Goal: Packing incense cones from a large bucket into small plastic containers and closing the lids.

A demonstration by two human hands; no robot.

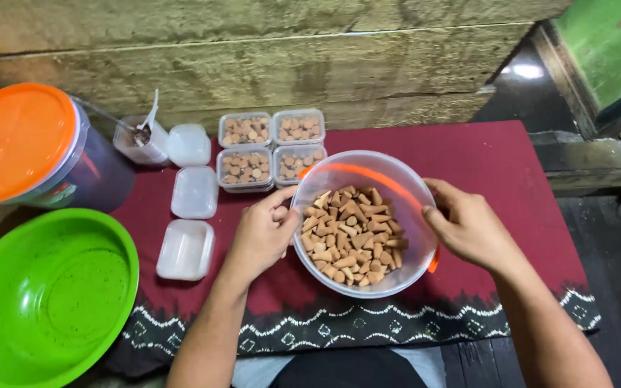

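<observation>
A clear plastic tub (404, 188) with an orange handle holds many small brown cones (351, 234) and sits tilted on a dark red cloth (497, 162). My left hand (261, 234) rests against the tub's left rim, fingers curled on it. Its right rim is gripped by my right hand (471, 226). Behind the tub stand several small clear boxes filled with cones (271, 149).
Three lidded small boxes (190, 201) lie in a column left of the tub. A green basin (44, 294) sits at the lower left, an orange-lidded bucket (30, 147) above it. A container with a spoon (141, 136) stands near a wooden wall.
</observation>
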